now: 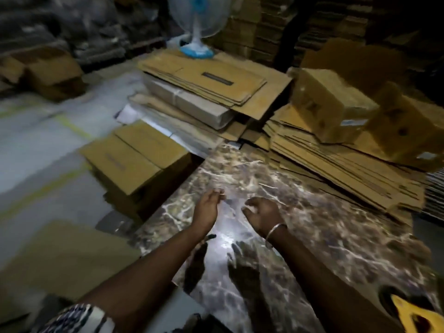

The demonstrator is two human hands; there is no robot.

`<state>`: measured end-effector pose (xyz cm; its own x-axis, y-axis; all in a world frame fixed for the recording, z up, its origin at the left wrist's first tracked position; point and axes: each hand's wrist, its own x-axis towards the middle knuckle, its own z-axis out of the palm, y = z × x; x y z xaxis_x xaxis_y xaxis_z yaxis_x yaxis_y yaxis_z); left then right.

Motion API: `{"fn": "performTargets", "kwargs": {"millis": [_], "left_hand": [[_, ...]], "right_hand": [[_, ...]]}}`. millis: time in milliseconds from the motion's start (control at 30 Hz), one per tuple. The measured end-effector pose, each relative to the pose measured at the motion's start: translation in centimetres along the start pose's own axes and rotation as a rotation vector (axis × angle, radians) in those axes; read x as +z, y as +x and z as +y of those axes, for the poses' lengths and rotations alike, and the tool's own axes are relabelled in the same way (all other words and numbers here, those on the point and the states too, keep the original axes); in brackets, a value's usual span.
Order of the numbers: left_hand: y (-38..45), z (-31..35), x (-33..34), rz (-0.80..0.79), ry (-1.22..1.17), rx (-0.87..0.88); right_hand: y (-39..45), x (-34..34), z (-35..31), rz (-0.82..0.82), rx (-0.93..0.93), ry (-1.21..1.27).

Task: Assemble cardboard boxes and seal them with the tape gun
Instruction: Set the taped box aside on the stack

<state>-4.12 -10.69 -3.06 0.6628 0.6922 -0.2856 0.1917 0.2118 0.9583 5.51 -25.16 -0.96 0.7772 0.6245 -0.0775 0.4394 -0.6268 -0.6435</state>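
Dim storeroom, marble tabletop [312, 236] under a glare spot. Left hand [207, 207] and right hand [262, 216] hover over it, fingers loosely curled, holding nothing, likely between boxes. Flat blanks [341, 164] stacked beyond the hands, handy for the next grab. Built box [129, 159] on the floor left of the tabletop. Fan [198, 25] behind. Tape gun not visible.
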Motion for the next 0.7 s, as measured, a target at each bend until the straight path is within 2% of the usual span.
{"fn": "performTargets", "kwargs": {"millis": [100,300,567,700], "left_hand": [[1.6,-0.5,-4.9,0.11,0.034,-0.021],[3.3,-1.4,-11.8,0.3,0.092,-0.009],[6.0,0.0,-17.5,0.469,-0.06,-0.098],[10.0,0.0,-20.7,0.522,0.024,-0.149]], "right_hand": [[2.6,3.7,-3.5,-0.148,-0.068,-0.022],[6.9,8.1,-7.8,-0.299,-0.146,-0.02],[12.9,11.7,-11.4,-0.386,-0.154,-0.033],[17.9,13.6,-13.5,-0.409,-0.116,-0.053]]}}
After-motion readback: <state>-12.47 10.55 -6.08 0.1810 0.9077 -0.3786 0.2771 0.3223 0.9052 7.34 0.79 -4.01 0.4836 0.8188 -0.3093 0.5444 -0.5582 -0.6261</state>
